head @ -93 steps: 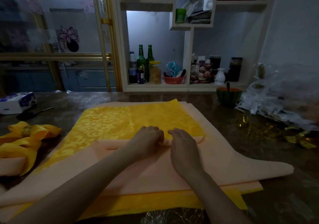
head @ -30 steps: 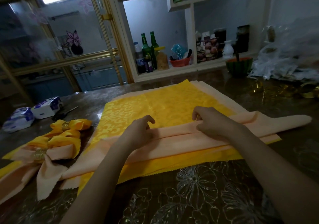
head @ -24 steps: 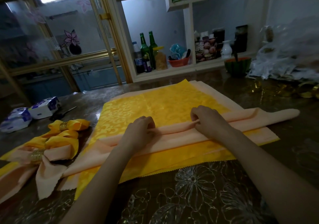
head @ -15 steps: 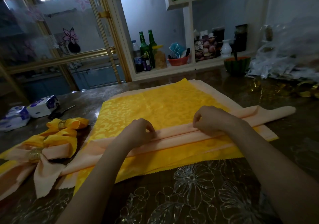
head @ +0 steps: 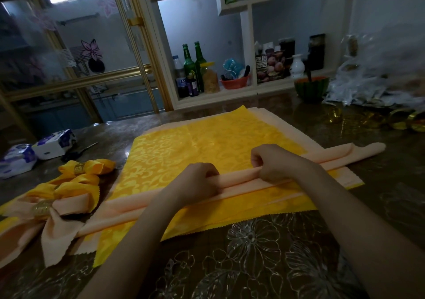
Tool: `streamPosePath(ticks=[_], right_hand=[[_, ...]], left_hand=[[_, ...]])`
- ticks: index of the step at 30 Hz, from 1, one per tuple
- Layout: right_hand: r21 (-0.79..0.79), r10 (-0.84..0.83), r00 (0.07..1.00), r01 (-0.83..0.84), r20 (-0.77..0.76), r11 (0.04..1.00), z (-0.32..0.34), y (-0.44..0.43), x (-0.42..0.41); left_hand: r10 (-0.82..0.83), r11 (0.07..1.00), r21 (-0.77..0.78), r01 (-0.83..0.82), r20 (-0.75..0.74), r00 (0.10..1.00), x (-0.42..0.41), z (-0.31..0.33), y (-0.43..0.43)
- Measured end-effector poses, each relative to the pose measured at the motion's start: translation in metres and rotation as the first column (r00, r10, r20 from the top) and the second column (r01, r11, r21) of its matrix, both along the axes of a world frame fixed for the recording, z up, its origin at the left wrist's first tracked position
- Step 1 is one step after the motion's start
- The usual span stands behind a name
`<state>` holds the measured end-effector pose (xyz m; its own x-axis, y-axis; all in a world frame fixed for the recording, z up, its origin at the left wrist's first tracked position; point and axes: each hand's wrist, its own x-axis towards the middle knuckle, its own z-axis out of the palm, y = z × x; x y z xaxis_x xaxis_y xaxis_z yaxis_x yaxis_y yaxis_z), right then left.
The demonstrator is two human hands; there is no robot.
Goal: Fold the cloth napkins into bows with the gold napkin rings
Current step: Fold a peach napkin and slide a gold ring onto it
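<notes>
1. The peach napkin [head: 238, 178], folded into a long strip, lies across the yellow napkin [head: 207, 144] on the table [head: 253, 257].
2. Left hand [head: 200, 182]: fingers curled, gripping the strip near its middle.
3. Right hand [head: 274, 163]: fingers curled, pinching the strip's top fold, near the left hand.
4. Finished bows [head: 69, 203] lie at the table's left.
5. Loose gold rings [head: 401, 123] lie at its far right.

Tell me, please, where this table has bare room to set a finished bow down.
Bare tabletop lies near you, below the yellow napkin, and right of the rolled peach napkin, short of the gold rings. The left is crowded with finished bows and tissue packs.
</notes>
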<state>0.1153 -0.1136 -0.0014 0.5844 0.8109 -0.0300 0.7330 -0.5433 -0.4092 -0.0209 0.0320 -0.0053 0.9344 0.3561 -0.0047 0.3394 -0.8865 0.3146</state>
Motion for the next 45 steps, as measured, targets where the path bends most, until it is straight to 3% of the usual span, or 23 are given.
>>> streamPosePath(ticks=[6, 12, 14, 18, 23, 26, 33, 38, 42, 45], right_hand=[[-0.177, 0.039, 0.993, -0.059, -0.112, 0.983, 0.014, -0.003, -0.004], [0.002, 0.022, 1.000, -0.022, -0.002, 1.000, 0.007, 0.004, -0.005], [-0.004, 0.004, 1.000, -0.004, 0.006, 1.000, 0.001, 0.004, -0.003], [-0.186, -0.019, 1.000, 0.020, 0.009, 0.982, 0.006, 0.001, -0.004], [-0.339, 0.024, 0.993, 0.017, 0.115, 0.941, 0.004, 0.007, -0.008], [-0.375, 0.082, 0.995, -0.055, 0.055, 0.925, -0.015, 0.014, -0.008], [-0.216, 0.053, 0.985, -0.017, 0.161, 0.976, -0.039, -0.024, -0.001], [-0.180, -0.139, 0.975, 0.170, 0.173, 0.969, -0.033, -0.084, 0.039], [-0.203, -0.318, 0.911, 0.375, 0.263, 0.905, -0.029, -0.120, 0.059], [-0.048, -0.301, 0.898, 0.333, 0.321, 0.942, -0.018, -0.119, 0.048]], left_hand=[[-0.091, 0.991, 0.092, 0.100, -0.094, 0.991, 0.004, -0.001, -0.019], [-0.128, 0.982, 0.136, 0.128, -0.009, 0.992, 0.003, -0.002, -0.028], [-0.115, 0.982, 0.153, 0.110, 0.029, 0.993, 0.003, -0.005, -0.033], [-0.139, 0.965, 0.227, 0.131, 0.021, 0.990, 0.002, -0.008, -0.043], [-0.075, 0.986, 0.154, 0.060, 0.099, 0.992, 0.008, -0.017, -0.042], [-0.017, 0.992, 0.128, -0.004, 0.165, 0.986, 0.012, -0.032, -0.041], [-0.092, 0.950, 0.306, 0.065, 0.074, 0.993, 0.016, -0.048, -0.038], [-0.112, 0.964, 0.254, 0.078, 0.119, 0.987, 0.018, -0.046, -0.038], [-0.274, 0.955, 0.188, 0.230, 0.263, 0.925, 0.021, -0.042, -0.043], [-0.269, 0.962, 0.130, 0.242, 0.266, 0.926, 0.019, -0.040, -0.045]])
